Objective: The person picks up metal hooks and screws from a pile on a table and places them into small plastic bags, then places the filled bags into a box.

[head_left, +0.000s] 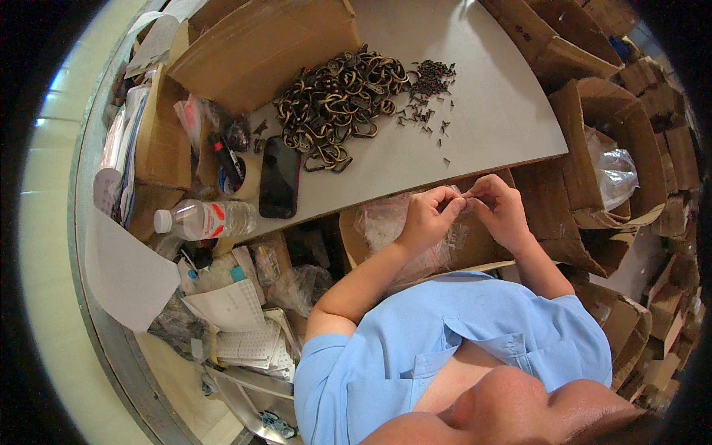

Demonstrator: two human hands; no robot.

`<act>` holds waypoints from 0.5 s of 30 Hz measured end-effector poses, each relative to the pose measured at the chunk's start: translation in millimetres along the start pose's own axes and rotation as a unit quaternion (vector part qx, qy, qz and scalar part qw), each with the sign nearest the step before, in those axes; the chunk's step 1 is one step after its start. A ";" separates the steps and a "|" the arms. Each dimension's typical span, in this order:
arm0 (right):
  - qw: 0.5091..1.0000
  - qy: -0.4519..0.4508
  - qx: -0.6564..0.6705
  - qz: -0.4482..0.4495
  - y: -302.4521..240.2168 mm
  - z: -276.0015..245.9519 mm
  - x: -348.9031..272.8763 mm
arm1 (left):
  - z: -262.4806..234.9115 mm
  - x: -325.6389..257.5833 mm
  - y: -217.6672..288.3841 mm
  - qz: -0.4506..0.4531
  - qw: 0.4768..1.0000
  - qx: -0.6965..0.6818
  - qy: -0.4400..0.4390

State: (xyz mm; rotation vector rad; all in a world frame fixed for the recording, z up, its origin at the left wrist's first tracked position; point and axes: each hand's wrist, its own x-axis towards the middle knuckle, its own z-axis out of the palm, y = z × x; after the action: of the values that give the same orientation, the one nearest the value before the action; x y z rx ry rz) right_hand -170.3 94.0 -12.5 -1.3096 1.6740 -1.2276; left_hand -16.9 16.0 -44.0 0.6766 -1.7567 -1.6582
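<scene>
Item: my left hand point(426, 215) and right hand point(498, 208), fingertips pinched together on something too small to tell, over a clear bag point(386, 222). Handle pile point(337, 100) and loose screws point(430, 93) lay unworked on the worktop point(489, 111); most remained.

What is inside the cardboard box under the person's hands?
The cardboard box holds crumpled clear plastic bags. The left hand and right hand meet above it, fingertips pinched together. What the bags contain, and the box's floor, are covered.
</scene>
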 end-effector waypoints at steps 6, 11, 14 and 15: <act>0.998 0.021 -0.058 0.005 -3.8 1.9 2.9 | 1.6 -4.3 -5.5 -0.057 0.998 0.006 0.017; 0.999 0.010 -0.010 0.044 5.7 2.0 2.2 | 6.8 -5.0 -1.7 -0.064 0.995 -0.070 0.012; 0.997 -0.005 0.016 0.073 -0.2 1.3 3.7 | 7.4 -3.8 -13.5 -0.080 0.989 -0.122 0.012; 0.997 -0.006 0.016 0.072 0.0 0.5 4.6 | 7.2 -4.1 -18.4 -0.092 0.981 -0.168 0.010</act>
State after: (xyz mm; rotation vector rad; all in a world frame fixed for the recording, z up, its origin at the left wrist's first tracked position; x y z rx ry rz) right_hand -171.1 89.4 -12.5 -1.1544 1.7013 -1.1540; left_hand -20.4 22.3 -62.9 0.7077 -1.3839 -2.0053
